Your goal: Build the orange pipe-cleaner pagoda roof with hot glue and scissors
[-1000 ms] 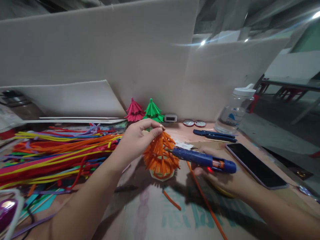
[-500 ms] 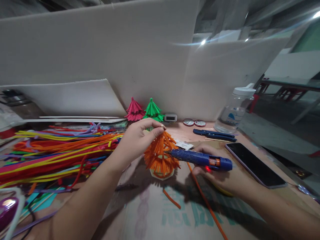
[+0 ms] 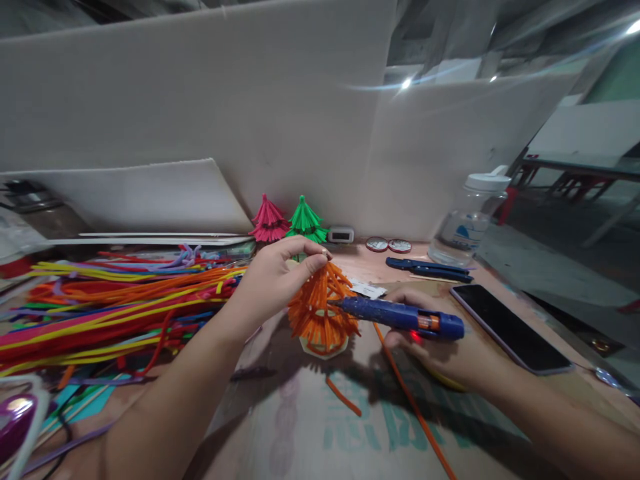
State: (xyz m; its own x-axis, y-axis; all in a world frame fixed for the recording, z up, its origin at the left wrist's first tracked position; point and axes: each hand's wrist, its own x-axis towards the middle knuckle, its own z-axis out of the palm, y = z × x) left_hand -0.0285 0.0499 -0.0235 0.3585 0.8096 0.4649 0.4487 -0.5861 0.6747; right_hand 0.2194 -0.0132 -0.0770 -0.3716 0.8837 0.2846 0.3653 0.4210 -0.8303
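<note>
My left hand pinches the top of an orange pipe-cleaner tree, which stands on a pale base. In my right hand is a blue glue gun with a small red light glowing on its side. Its nozzle touches or nearly touches the right side of the tree, between the upper and lower tiers. A long orange pipe cleaner runs down from below the glue gun, and a short orange piece lies in front of the tree.
Pink and green trees stand at the back. Many coloured pipe cleaners cover the left side. To the right are a phone, a dark blue tool and a water bottle. A white panel rises behind.
</note>
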